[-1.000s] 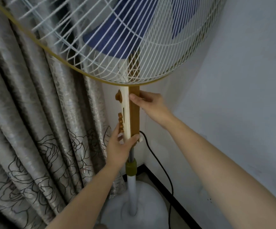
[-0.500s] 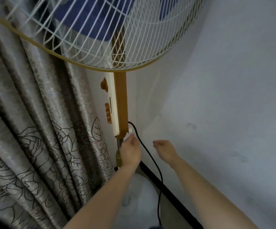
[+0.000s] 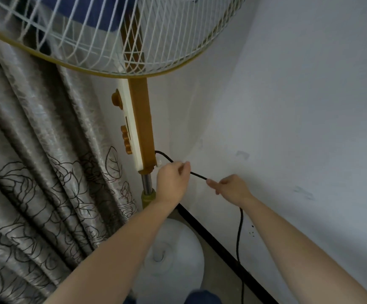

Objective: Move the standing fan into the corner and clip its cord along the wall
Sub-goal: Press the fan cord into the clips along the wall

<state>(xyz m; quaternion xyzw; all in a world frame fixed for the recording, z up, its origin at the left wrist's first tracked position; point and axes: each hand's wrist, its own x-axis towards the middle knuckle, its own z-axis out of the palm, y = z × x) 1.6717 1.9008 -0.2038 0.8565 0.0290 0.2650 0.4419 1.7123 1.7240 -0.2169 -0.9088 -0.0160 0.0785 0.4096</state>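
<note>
The standing fan [image 3: 140, 119] stands in the corner, with a white wire cage and blue blades at the top, a brown and cream control column, a chrome pole and a round white base [image 3: 178, 255]. Its black cord [image 3: 197, 174] leaves the bottom of the column and runs right. My left hand [image 3: 172, 181] pinches the cord just beside the column. My right hand [image 3: 230, 187] grips the same cord a little further right. The stretch between my hands is taut; below my right hand the cord hangs down to the floor.
A grey curtain [image 3: 35, 161] with a flower pattern hangs at the left, close to the fan. The white wall [image 3: 298, 128] fills the right side, with a black skirting board [image 3: 217, 240] along its foot.
Both hands have left the fan's column and dropped lower. Each has taken hold of the black cord, which is now drawn taut between them. The view has tilted down a little.
</note>
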